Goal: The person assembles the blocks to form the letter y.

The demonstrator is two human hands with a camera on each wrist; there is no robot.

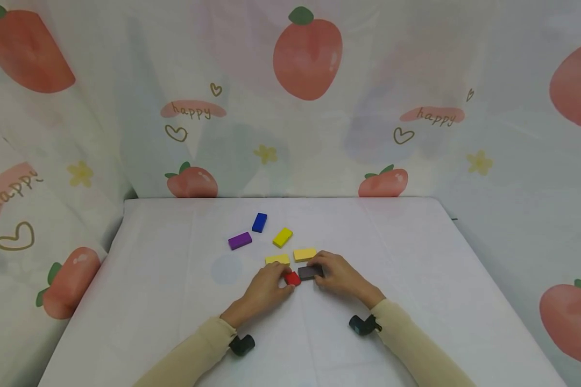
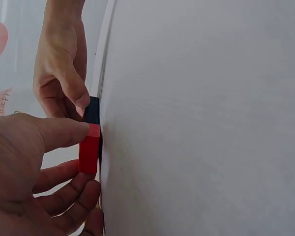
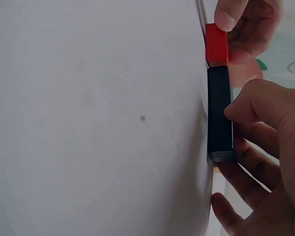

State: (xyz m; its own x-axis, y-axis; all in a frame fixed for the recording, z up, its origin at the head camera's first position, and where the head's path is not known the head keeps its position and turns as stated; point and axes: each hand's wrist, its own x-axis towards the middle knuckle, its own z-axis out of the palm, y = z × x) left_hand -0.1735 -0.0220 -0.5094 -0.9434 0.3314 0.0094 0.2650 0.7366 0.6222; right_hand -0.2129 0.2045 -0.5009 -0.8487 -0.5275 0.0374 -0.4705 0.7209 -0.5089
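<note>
My left hand [image 1: 266, 288] pinches a small red block [image 1: 292, 278] between thumb and fingers. In the left wrist view the thumb presses one end of the red block [image 2: 88, 155]. My right hand [image 1: 341, 275] grips a dark grey or black oblong block [image 1: 307, 273], with the thumb on its near side. In the right wrist view, the dark block [image 3: 220, 108] stands end to end with the red block [image 3: 217, 44], very close or touching. Both blocks are at the tabletop. Just beyond them lie two yellow blocks, one on the left [image 1: 277, 259] and one on the right [image 1: 304, 255].
Farther back on the white-covered table [image 1: 392, 236] are another yellow block [image 1: 283, 237], a purple block [image 1: 240, 240] and a blue block [image 1: 259, 222]. A printed curtain [image 1: 310, 145] hangs behind the table's back edge. Both wrists carry small black cameras.
</note>
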